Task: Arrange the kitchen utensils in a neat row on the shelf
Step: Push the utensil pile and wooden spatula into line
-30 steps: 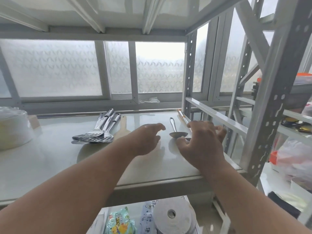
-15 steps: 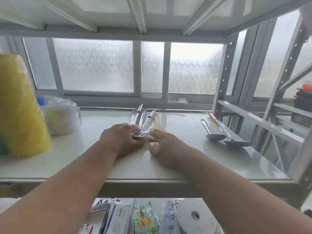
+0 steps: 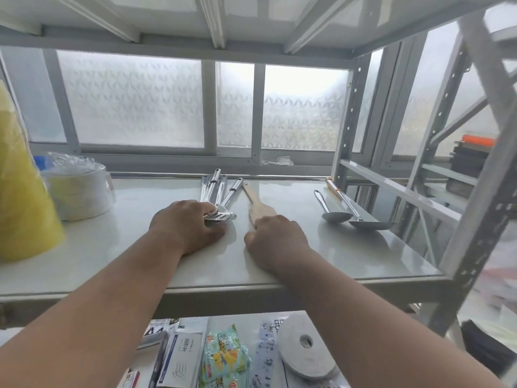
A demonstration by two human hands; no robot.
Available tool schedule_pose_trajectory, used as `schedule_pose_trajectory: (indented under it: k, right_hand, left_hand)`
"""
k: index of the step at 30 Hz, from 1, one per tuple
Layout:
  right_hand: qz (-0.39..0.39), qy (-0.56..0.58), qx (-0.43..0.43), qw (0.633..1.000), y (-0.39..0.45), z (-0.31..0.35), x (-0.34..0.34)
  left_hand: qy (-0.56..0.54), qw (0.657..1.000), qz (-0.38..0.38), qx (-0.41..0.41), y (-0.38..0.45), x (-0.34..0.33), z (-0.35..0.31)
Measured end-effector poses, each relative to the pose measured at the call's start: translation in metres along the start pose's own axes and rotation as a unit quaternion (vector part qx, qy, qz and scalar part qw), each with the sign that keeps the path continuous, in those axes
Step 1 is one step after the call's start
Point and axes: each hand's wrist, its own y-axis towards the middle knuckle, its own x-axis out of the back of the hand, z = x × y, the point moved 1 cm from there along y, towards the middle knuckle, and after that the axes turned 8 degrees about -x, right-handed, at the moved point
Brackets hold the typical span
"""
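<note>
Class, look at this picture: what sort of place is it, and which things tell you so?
Probably a storage or utility room. A slotted metal shelving rack stands before frosted windows, with packets and a tape roll stored on the shelf below.

Pale metal rack point(image 3: 472, 219) with punched uprights stood right against a frosted window point(image 3: 131, 102), and the patterned glass let in soft, flat daylight. Grey frames point(image 3: 209, 107) split the window into panes. Another shelf deck point(image 3: 251, 12) with ribs sat overhead. A second rack point(image 3: 436, 175) was off to the right, stuff on it too blurry to make out. Couldn't really see any floor.
</note>
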Motion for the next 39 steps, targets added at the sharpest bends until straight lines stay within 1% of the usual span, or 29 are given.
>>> schedule_pose_trajectory:
  k: [8, 16, 23, 29, 39]
  right_hand:
    - [-0.016, 0.014, -0.053, 0.998, -0.018, -0.017, 0.011]
    - [-0.034, 0.021, -0.085, 0.996, -0.039, -0.028, 0.021]
    - [-0.017, 0.020, -0.105, 0.994, -0.045, -0.031, 0.026]
    - [-0.001, 0.048, -0.116, 0.992, -0.036, -0.035, 0.020]
    - [0.047, 0.018, -0.125, 0.991, -0.018, -0.041, 0.011]
  left_hand:
    - [-0.009, 1.000, -0.001, 0.000, -0.007, 0.003, -0.005]
    - [-0.012, 1.000, -0.008, 0.013, -0.019, 0.008, -0.011]
    - [-0.019, 1.000, -0.014, 0.017, -0.025, 0.009, -0.012]
    - [-0.024, 1.000, -0.011, 0.017, -0.023, 0.007, -0.010]
    - [-0.019, 1.000, -0.007, 0.005, -0.018, 0.002, -0.006]
